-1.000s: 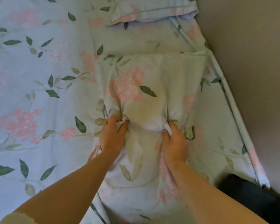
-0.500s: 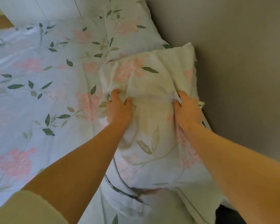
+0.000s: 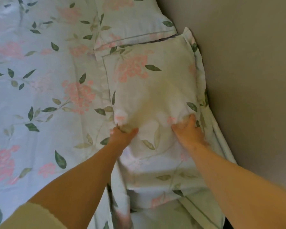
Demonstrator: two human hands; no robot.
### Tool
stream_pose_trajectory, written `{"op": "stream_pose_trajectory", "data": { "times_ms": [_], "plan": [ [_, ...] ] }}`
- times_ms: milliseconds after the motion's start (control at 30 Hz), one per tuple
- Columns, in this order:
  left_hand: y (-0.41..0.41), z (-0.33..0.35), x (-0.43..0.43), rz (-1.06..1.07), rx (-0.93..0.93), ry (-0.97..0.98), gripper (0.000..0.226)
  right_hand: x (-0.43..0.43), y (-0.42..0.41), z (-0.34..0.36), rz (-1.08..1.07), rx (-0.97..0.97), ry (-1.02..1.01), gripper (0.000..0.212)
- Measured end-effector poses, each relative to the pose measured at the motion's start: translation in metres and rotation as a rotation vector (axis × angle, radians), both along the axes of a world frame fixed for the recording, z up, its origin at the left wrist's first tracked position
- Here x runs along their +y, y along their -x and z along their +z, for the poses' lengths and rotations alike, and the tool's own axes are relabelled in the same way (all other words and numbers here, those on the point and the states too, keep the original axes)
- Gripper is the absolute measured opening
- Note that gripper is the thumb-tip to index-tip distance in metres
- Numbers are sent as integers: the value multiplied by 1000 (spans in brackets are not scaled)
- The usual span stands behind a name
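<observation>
A pillow (image 3: 152, 90) in a pale floral case lies flat on the bed (image 3: 40, 96), next to the wall. My left hand (image 3: 122, 135) pinches a bunch of the case fabric at the pillow's near left part. On the near right part, my right hand (image 3: 187, 131) grips a fold of the case, its fingertips tucked under the cloth. Both forearms reach in from the bottom of the view.
A second floral pillow (image 3: 132, 20) lies at the head of the bed, just beyond the first. A beige wall (image 3: 246, 80) runs along the bed's right side. More floral bedding (image 3: 172, 212) is bunched near the bottom.
The pillow was lifted and tilted up half a second ago; it now lies flat against the wall below the second pillow. Both hands still hold its case.
</observation>
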State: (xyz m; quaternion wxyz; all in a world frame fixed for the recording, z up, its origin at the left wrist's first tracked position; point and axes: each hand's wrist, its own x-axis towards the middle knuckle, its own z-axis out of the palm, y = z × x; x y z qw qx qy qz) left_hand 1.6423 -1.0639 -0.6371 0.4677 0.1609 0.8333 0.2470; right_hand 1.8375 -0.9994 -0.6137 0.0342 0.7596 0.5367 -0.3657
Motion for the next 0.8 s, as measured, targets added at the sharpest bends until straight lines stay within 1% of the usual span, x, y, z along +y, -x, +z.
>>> {"op": "stream_pose_trajectory", "data": {
  "times_ms": [67, 100, 167, 200, 267, 300, 400, 500, 600, 667, 700, 733, 800],
  "plan": [
    [2, 4, -3, 47, -140, -136, 68, 3, -1, 1, 125, 15, -134, 67],
    [5, 5, -9, 73, -190, -188, 65, 5, -2, 2, 181, 15, -197, 59],
    [8, 5, -30, 109, -188, -207, 64, 6, -7, 2, 200, 7, -261, 50],
    [9, 1, -43, 113, -131, -169, 67, 2, -12, 1, 158, 8, -258, 50],
    [9, -8, -68, 54, 55, -1, 80, -13, -23, -4, 83, -19, -212, 53],
    [8, -11, -77, 45, 99, 61, 87, -25, -28, -7, 92, -49, -175, 56],
    [0, -16, -91, 131, 32, 113, 96, -55, -33, -18, 110, -70, -129, 64],
    [-2, -21, -99, 130, -70, 107, 87, -75, -33, -24, 41, -57, -88, 74],
    [-7, -15, -109, 38, -180, 128, 71, -96, -36, -23, -68, -15, -50, 88],
    [-11, -12, -116, 12, -177, 117, 61, -107, -43, -25, -132, 16, -29, 99],
    [-12, -12, -118, 15, -162, 91, 57, -108, -48, -24, -125, 20, -18, 103],
    [-13, -11, -120, 19, -152, 71, 54, -107, -53, -23, -103, 43, -13, 102],
    [-16, -8, -121, 28, -168, 30, 52, -99, -62, -18, -127, 142, -49, 88]
  ]
}}
